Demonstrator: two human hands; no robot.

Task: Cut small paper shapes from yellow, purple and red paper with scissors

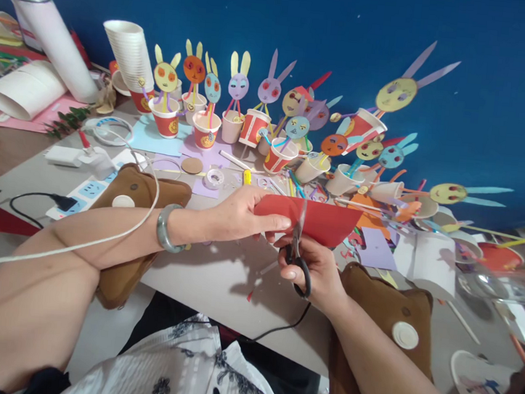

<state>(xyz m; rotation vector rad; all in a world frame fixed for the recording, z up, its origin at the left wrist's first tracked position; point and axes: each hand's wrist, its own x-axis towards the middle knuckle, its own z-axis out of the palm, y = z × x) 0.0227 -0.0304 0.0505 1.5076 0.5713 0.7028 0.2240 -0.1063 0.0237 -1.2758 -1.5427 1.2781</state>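
Between my hands is a sheet of red paper (329, 219), held up over the grey table. My left hand (247, 211) pinches its left end, thumb on top. In my right hand (313, 270) are black-handled scissors (302, 278), with fingers in the loops. The scissor blades point away from me and cross the red paper near my left thumb. A small red scrap (250, 295) lies on the table below. A jade-like bangle (165, 228) circles my left wrist.
Paper cups with rabbit-faced paper figures (238, 89) line the blue wall. A brown cushion (384, 332) lies under each forearm. A white cable (115, 232) crosses my left arm near a power strip (87, 189). A tape roll (213, 178) sits behind my left hand.
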